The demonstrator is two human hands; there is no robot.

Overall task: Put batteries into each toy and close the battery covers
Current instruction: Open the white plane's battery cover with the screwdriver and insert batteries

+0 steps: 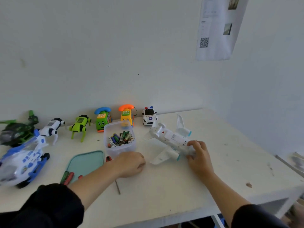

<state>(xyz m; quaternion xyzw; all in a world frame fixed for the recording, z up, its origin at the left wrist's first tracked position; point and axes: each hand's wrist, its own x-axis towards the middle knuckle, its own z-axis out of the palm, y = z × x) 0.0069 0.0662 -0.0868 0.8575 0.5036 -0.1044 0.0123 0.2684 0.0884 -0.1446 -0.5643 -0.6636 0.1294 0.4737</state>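
While both bare hands work over the white table (222,170), the stock lies as follows. White toy airplane (169,140): belly up, at 3 o'clock from the battery tub, nose end held by the right hand (198,155), whose thumb and fingers curl round the fuselage. Left hand (130,164): knuckles up at 6 o'clock from the tub, fingers curled under; whether they clasp anything cannot be told. Clear plastic tub (119,150): lid off, holding loose batteries (120,139). Teal lid (85,163): flat, at 8 o'clock from the tub. Screwdrivers (67,177): red and green handles, at the lid's 7 o'clock corner.

Back row along the wall, from 9 o'clock toward 12: green helicopter (16,129), white robot dog (51,127), green robot dog (79,125), green toy phone (102,119), yellow toy phone (126,115), police car (149,116). Blue-and-white helicopter (23,162): at the far 9 o'clock edge, nearer the viewer.
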